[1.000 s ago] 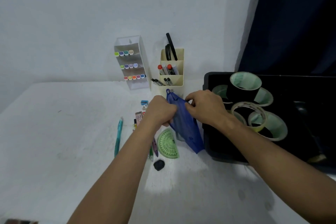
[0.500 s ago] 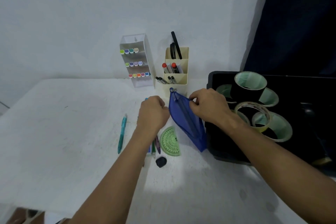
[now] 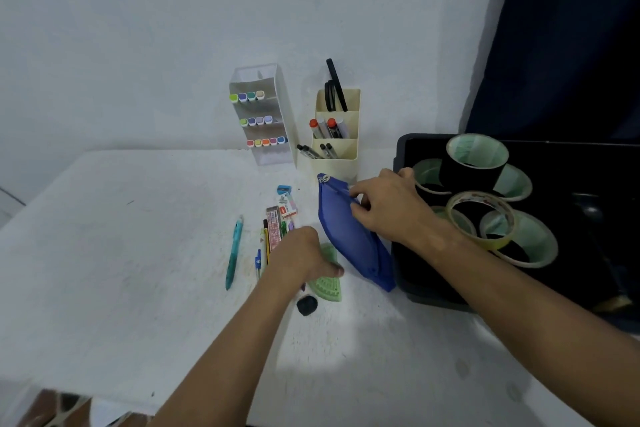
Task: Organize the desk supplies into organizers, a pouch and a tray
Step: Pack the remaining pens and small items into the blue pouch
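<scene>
Since a second ago the left hand has let go of the blue pouch and dropped onto the green protractor, fingers closing on it. Right hand pinches the pouch's zipper edge, beside the black tray. Pouch-filling is under way, likely; next the protractor must slip into the mouth. White table, pale wall, loose pens beyond the left knuckles.

white tabletop. right hand pinching top edge of blue fabric zip pouch, pouch leaning against black plastic tray holding tape rolls. left hand down on green plastic protractor, fingers curled. teal pen lying apart to the left. clear marker organizer and cream pen organizer at wall.
</scene>
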